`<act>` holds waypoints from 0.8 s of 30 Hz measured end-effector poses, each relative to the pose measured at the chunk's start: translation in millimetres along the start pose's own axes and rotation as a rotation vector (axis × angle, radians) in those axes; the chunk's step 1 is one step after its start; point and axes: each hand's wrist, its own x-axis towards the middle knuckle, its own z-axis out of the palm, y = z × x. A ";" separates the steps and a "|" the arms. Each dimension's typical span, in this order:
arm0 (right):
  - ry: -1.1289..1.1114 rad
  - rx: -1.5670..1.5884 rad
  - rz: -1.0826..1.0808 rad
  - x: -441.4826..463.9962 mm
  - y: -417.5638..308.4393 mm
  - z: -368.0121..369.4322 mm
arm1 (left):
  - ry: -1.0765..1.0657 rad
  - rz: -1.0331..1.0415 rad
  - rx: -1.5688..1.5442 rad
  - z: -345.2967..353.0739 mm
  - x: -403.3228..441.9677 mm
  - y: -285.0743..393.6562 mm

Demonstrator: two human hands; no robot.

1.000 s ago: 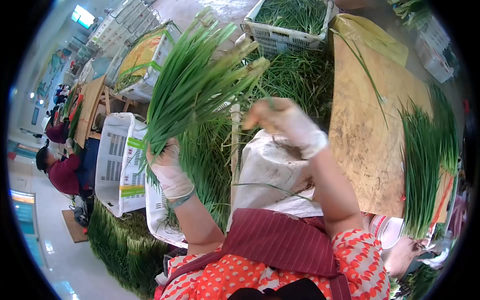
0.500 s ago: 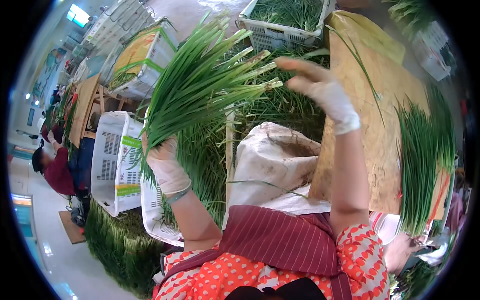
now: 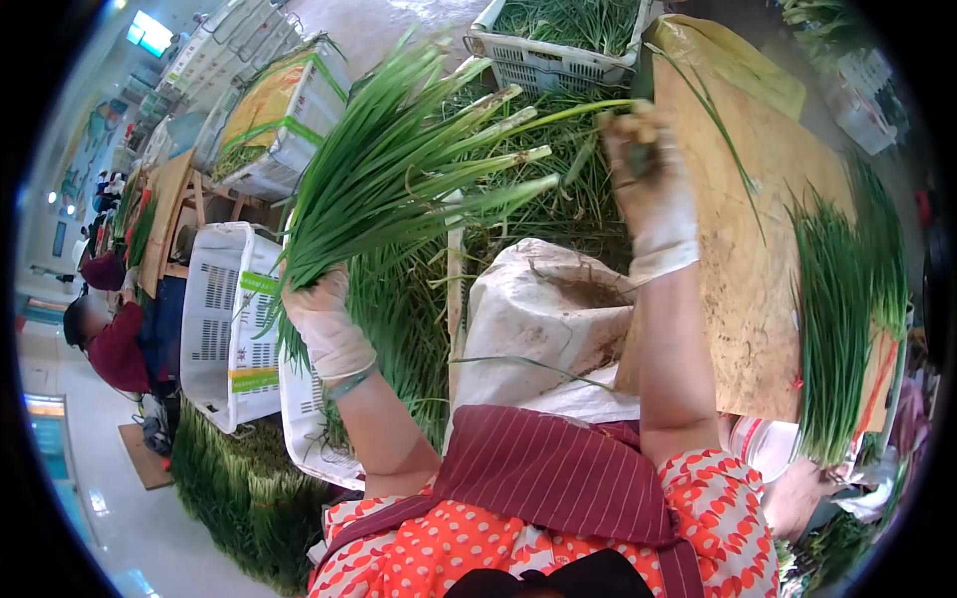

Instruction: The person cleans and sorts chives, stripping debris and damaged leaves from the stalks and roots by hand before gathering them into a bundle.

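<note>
My gloved left hand [image 3: 324, 324] is closed round the leafy lower part of a bunch of green garlic chives [image 3: 369, 179], lifted over a heap of loose chives. The pale root ends fan out towards the right. My gloved right hand [image 3: 658, 214] is raised at the board's left edge, fingers curled and a little blurred. One long chive stalk [image 3: 583, 108] runs from the bunch to its fingertips. A dark green bit shows by those fingers. Below the hands lies a soiled white sack [image 3: 508, 299].
A wooden board [image 3: 743, 289] on the right carries neat chive bundles [image 3: 832, 319]. White crates stand at the left [image 3: 214, 319] and at the back [image 3: 558, 60]. Stacked chives [image 3: 244, 498] sit at lower left. A co-worker in a maroon top [image 3: 120, 349] is at far left.
My right hand has turned and curled its fingers, moving away from the root ends, with a stalk now stretched to its fingertips. My left hand still holds the bunch in nearly the same place.
</note>
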 end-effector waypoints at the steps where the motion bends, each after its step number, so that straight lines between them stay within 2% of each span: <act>1: -0.007 -0.049 -0.035 7.5 -13.4 -11.9 | 0.012 -0.036 0.031 -1.0 3.3 3.9; 2: -0.014 -0.097 -0.069 10.4 -23.4 -13.9 | 0.013 -0.035 0.029 -4.3 7.3 7.3; 3: 0.001 -0.467 0.013 8.1 -30.4 -14.8 | 0.030 0.003 0.023 -8.9 12.1 10.7; 4: 0.003 -0.470 0.015 4.4 -26.7 -16.5 | 0.048 0.040 0.017 -11.9 15.2 13.0; 6: -0.238 -0.903 0.356 -4.9 -6.9 -22.8 | 0.067 -0.013 -0.026 -12.0 18.2 15.6; 8: -0.241 -0.775 0.457 -20.8 22.1 -32.0 | 0.079 -0.061 -0.068 -10.1 17.6 12.8; 9: -0.138 -0.507 0.530 -26.8 37.6 -37.0 | 0.039 -0.077 -0.090 -8.6 14.7 8.1; 10: -0.045 -0.419 0.544 -28.0 55.0 -50.0 | 0.000 -0.092 -0.111 -8.0 12.6 4.9; 12: 0.012 -0.639 0.398 -37.2 72.2 -50.1 | 0.003 -0.059 -0.066 -8.0 14.8 4.9; 13: 0.009 -0.634 0.397 -41.2 72.1 -43.6 | 0.005 -0.028 -0.026 -7.4 15.8 5.0; 15: -0.360 -1.491 -0.120 -45.9 61.2 -19.0 | 0.017 0.009 -0.013 -5.0 15.1 0.7; 16: -0.365 -1.490 -0.119 -47.0 53.7 -4.6 | 0.037 0.042 -0.005 -5.5 13.4 -0.5; 18: -0.429 -0.919 0.343 -48.6 36.2 28.9 | -0.044 -0.019 -0.013 -10.5 12.3 0.0; 20: -0.363 -1.000 0.388 -49.7 37.0 50.5 | -0.209 -0.150 -0.023 -13.6 12.5 -2.6; 21: -0.451 -1.254 0.161 -46.1 41.2 54.6 | -0.210 -0.153 -0.022 -12.8 13.7 -4.6; 22: -0.537 -1.497 -0.080 -42.4 46.1 59.5 | -0.110 -0.051 0.004 -10.3 14.0 -7.9; 23: -0.505 -1.432 -0.161 -41.7 59.3 56.2 | -0.010 0.053 0.030 -8.8 13.8 -10.6; 24: -0.477 -1.369 -0.243 -41.1 72.5 53.0 | -0.014 0.054 0.030 -13.0 13.1 -11.1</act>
